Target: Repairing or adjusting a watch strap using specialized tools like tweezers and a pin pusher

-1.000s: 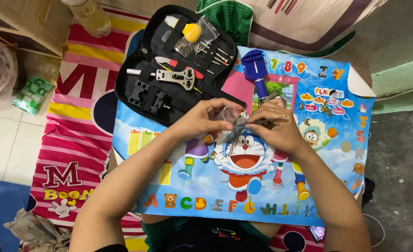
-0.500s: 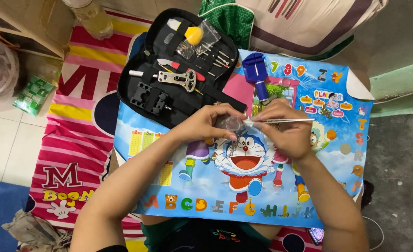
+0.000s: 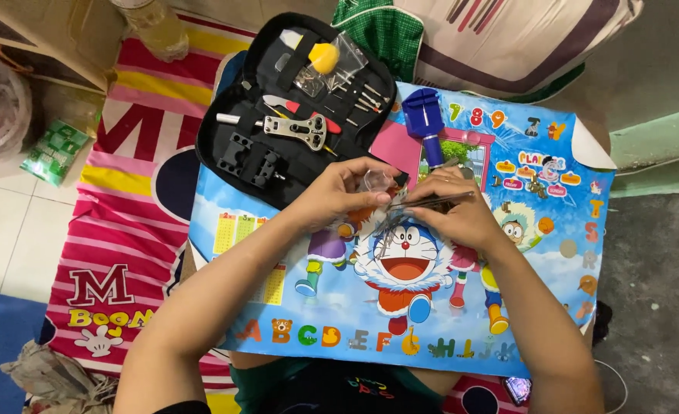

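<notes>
The right hand (image 3: 462, 218) still pinches tweezers (image 3: 431, 202), now angled lower; the left hand (image 3: 339, 192) keeps gripping a small clear piece (image 3: 375, 181).

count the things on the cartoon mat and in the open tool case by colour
Blue: 1, the tool standing on the mat.
Yellow: 1, the ball in the case.
Red: 1, the red-handled tool.
Silver: 2, the wrench in the case and the tweezers in the right hand.
Clear: 1, the small piece in the left hand.
Black: 1, the block.
Total: 7
</notes>
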